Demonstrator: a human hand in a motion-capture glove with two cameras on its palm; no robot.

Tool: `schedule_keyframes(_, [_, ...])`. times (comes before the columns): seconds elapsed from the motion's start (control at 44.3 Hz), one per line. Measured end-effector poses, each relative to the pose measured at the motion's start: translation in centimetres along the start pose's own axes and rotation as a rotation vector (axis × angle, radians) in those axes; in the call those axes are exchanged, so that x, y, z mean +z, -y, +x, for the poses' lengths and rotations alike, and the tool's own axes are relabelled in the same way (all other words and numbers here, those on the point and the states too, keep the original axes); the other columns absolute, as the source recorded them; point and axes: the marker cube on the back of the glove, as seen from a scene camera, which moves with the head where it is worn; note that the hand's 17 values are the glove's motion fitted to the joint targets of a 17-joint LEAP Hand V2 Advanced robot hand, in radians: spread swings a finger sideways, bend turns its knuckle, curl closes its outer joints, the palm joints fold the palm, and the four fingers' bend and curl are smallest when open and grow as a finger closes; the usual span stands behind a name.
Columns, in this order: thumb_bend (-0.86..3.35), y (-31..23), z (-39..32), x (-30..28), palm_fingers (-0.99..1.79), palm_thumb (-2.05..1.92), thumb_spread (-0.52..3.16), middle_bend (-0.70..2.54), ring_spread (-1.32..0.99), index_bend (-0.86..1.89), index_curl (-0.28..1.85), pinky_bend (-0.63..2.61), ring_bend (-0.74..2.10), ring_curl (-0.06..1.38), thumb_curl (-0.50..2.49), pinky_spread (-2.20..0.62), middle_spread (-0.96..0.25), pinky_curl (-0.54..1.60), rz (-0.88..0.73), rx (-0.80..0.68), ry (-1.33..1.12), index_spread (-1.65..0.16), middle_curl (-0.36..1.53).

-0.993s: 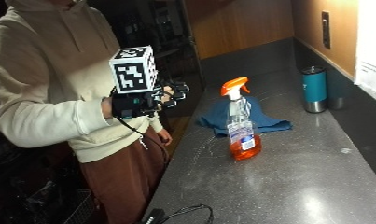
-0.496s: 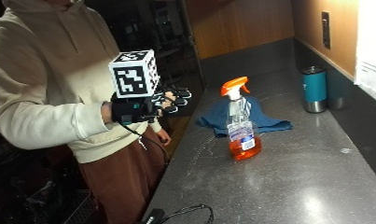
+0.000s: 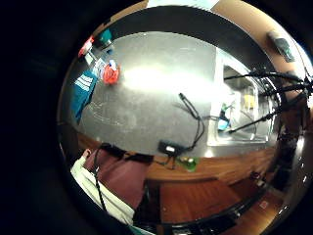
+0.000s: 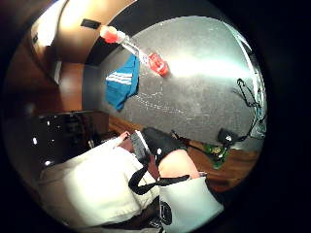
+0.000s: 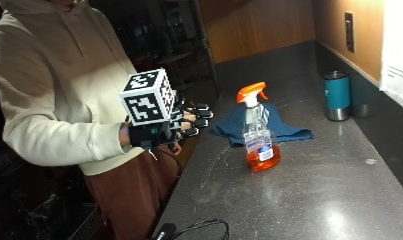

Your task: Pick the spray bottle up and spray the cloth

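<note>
Dark speckled countertop [image 5: 307, 200], spray bottle [image 5: 257, 135] upright mid-counter, blue cloth [image 5: 231, 125] touching behind it at 12 o'clock, gloved right hand [image 5: 171, 127] at 9 o'clock off the edge, fingers loosely curled, holding nothing, teal tumbler [image 5: 337, 95] at 2 o'clock.

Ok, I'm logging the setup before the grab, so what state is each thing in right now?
spray bottle: upright on the counter, orange liquid low in it, untouched.
cloth: blue, lying rumpled on the counter behind the bottle.
tumbler: teal, upright near the wall, lid on.
right hand: gloved, raised off the counter's edge, fingers loosely curled, holding nothing.
</note>
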Motion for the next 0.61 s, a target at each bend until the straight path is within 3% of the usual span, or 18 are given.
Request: schedule_keyframes(0.609, [-0.02, 2.4, -3.0, 4.1, -0.04, 0.46, 0.96, 0.20, 0.09, 0.12, 0.18, 0.34, 0.23, 0.22, 0.30, 0.19, 0.06, 0.32, 0.364, 0.093, 0.355, -0.31, 0.26])
